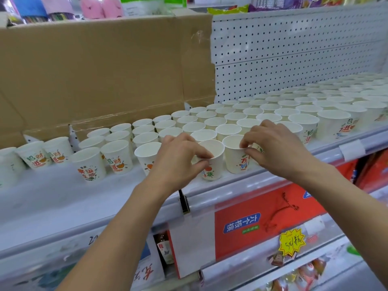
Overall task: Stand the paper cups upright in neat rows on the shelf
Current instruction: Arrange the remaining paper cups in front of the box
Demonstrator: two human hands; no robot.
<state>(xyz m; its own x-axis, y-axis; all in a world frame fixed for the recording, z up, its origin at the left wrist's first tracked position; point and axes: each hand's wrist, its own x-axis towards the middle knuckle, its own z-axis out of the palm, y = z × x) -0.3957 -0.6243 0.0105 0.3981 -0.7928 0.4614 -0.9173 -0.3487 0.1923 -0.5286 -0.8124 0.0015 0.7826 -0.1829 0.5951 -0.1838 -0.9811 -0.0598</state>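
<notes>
Left hand pinches the rim of a front cup; right hand, at its 3 o'clock, pinches the neighbouring cup.

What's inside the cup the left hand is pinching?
Only bare white wall shows inside the cup. The left hand covers part of the rim, and the bottom is out of sight.

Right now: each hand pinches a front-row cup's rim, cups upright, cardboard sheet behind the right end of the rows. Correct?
No. Head view: the cardboard sheet stands behind the left end; white pegboard backs the right end. Rest holds: left hand pinches one front-row cup by the rim, right hand the neighbouring cup, cups upright.
</notes>
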